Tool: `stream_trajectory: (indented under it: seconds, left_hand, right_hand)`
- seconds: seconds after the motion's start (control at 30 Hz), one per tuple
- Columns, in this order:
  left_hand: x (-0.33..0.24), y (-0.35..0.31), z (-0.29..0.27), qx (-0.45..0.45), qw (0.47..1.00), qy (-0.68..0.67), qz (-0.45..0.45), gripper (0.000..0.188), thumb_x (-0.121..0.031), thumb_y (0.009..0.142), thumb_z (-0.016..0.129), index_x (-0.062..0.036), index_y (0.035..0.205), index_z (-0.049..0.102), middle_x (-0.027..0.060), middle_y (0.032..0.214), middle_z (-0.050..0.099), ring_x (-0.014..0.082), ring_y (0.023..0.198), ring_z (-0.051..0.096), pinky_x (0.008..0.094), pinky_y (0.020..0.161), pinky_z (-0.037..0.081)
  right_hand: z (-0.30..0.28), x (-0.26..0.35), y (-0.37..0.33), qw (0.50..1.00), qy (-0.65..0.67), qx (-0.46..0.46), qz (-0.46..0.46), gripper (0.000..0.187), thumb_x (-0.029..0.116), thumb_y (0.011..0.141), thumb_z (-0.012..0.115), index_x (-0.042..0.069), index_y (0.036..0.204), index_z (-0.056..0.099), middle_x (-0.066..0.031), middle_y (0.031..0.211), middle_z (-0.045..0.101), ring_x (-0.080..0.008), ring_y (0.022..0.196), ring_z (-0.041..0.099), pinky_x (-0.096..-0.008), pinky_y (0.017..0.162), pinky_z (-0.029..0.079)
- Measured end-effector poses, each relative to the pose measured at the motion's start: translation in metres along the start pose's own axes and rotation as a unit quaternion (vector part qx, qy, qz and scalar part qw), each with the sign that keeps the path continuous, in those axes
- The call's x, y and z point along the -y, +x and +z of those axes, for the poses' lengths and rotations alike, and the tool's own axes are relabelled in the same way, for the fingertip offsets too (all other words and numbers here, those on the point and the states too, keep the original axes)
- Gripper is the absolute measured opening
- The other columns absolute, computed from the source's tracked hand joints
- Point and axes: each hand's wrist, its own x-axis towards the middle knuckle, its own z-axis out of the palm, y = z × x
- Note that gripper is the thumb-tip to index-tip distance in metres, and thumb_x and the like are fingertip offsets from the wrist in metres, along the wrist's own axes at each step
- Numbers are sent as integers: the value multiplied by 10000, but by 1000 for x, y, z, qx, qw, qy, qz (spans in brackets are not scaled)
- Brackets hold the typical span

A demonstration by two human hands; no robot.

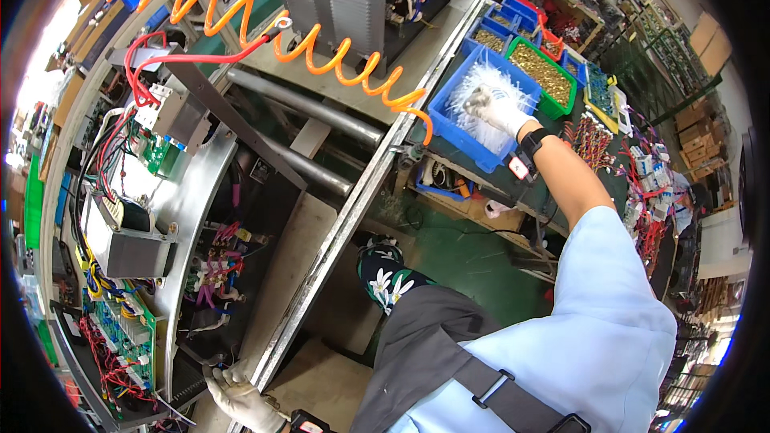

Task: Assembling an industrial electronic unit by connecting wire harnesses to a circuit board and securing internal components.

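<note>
My right hand (499, 111), in a white glove, reaches into a blue bin (475, 151) of thin white cable ties (505, 76). Its fingers are bent and closed on some of the ties; how many is hidden. My left hand (243, 401), also gloved, is low at the left beside the black base of an opened machine (172, 273). The fingers of that hand are loosely stretched and apart, with nothing seen in them. On the machine are a green circuit board (132, 333), a boxy metal-cased part (128, 248) and bundles of coloured wires.
A metal rail (321, 261) runs between the machine and my body. An orange coiled hose (321, 56) hangs across the top. Another machine (345, 16) stands farther along the line. Beside the blue bin are a green bin (561, 104) of brass-coloured small parts and several wire bundles (592, 140).
</note>
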Motion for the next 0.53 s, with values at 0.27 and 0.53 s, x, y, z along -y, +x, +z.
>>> stream_trajectory:
  seconds: [0.27,0.53]
  left_hand:
    - [-7,-15,24,-29,999,21,-30,208,-202,975,615,-23,1082,621,28,883,568,147,770,498,286,713,422]
    - [5,26,-29,86,989,102,-65,502,-347,1023,590,-44,1414,499,56,1162,641,168,915,601,302,765,520]
  right_hand:
    - [-74,4,-31,847,436,-280,116,163,150,914,745,36,1030,728,-56,777,697,-116,626,640,-260,531,533]
    - [-106,-15,-26,821,432,-361,89,192,147,932,726,5,1061,716,-64,806,706,-137,659,668,-265,574,577]
